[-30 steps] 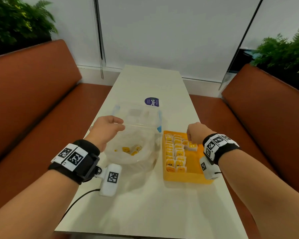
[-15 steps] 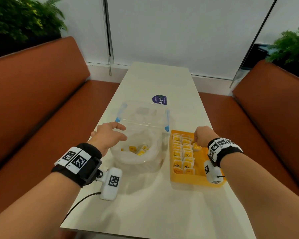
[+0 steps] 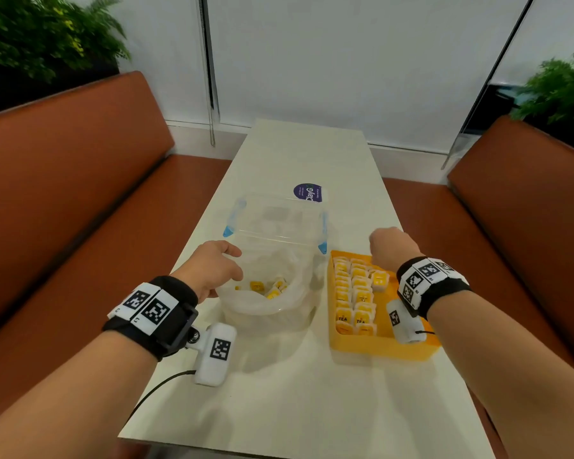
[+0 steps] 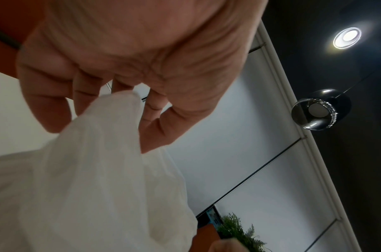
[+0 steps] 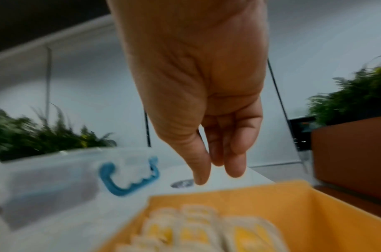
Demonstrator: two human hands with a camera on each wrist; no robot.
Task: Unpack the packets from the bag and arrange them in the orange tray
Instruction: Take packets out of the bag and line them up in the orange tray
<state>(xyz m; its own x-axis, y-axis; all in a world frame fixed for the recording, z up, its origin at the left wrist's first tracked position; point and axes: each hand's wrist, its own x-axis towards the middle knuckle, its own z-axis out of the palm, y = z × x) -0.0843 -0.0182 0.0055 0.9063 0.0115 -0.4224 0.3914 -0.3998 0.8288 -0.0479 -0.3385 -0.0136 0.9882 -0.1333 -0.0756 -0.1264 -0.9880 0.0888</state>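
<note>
Left hand (image 3: 212, 270) pinching bag (image 3: 265, 303) rim at 9 o'clock, propping mouth open for reach-in. Right hand (image 3: 391, 248) empty, fingers loose, hanging over tray (image 3: 378, 347) far end at 12 o'clock, likely heading for bag. Few packets (image 3: 267, 288) left in bag; most rowed upright along tray's 9 o'clock side.

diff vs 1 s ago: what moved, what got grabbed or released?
The right hand lifted out of the orange tray and now hangs empty, fingers relaxed, over its far edge; the packet it was setting down stands alone beside the two rows. Unchanged: the left hand pinches the rim of the bag, with packets left inside.
</note>
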